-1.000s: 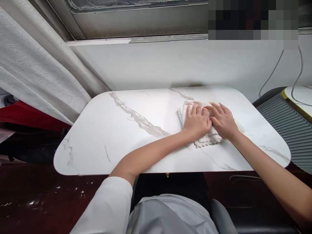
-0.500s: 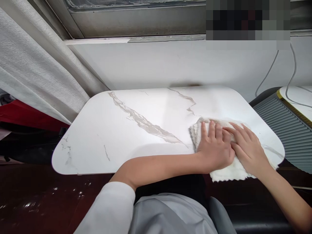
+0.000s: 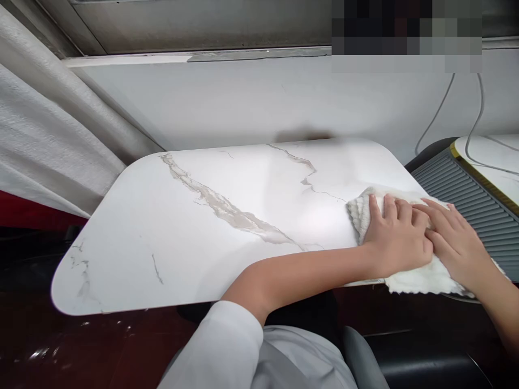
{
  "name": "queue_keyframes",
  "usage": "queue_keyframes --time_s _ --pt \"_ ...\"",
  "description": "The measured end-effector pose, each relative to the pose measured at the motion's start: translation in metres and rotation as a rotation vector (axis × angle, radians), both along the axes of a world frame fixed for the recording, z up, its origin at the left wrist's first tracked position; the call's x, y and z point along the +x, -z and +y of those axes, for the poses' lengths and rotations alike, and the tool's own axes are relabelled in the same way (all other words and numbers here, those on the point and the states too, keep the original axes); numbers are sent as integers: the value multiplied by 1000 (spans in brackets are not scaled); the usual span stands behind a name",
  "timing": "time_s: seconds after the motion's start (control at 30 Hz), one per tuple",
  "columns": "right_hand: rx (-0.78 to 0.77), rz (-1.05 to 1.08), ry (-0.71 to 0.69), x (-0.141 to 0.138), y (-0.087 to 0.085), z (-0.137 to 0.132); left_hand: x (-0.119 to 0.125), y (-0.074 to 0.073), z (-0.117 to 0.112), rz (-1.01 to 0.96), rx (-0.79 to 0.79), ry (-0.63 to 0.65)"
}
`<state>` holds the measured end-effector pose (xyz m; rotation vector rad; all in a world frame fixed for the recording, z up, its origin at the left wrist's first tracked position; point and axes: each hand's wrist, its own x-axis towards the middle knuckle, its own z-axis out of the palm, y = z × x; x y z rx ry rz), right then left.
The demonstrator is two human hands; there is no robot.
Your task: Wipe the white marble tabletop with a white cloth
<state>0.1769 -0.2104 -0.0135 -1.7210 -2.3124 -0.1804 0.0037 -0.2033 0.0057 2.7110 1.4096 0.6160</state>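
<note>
A folded white cloth [image 3: 413, 280] with a scalloped edge lies at the right end of the white marble-patterned tabletop [image 3: 121, 232], and part of it hangs over the front edge. My left hand [image 3: 397, 240] presses down on the cloth, fingers spread forward and a little bent over it. Right beside it, my right hand [image 3: 460, 246] grips the cloth too, its fingertips close to the left hand's knuckles. My left forearm crosses low over the front of the tabletop. The palms and the cloth under them are hidden.
A pale curtain [image 3: 52, 119] hangs at the left. Behind the tabletop runs a white wall [image 3: 227, 102] below a metal window frame. A grey ribbed panel [image 3: 466, 200] stands close at the right, near another white top with cables. A dark red floor [image 3: 73, 351] shows below.
Both hands have slid right with the cloth, toward the tabletop's right end. The camera view has also shifted slightly, so the tabletop sits further left.
</note>
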Motion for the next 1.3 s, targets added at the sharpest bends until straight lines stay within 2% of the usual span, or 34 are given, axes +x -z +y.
queue_keyframes --time_s 0.13,0.43,0.63,0.73,1.0,1.3 --pt "-34 74 -95 7 -4 31 10 0 20 -3 -14 -46" --pt "-58 119 -124 -9 -15 114 15 5 86 -36 -17 -180" --pt "-118 119 -2 -33 -21 165 -2 7 149 -79 -55 -135" --pt "-142 136 61 -42 -20 186 -10 7 172 -71 -77 -142" --pt "-94 130 115 -45 -9 225 -16 5 204 -63 -103 -159" --pt "-56 93 141 -45 -7 249 -15 4 233 -23 -111 -159"
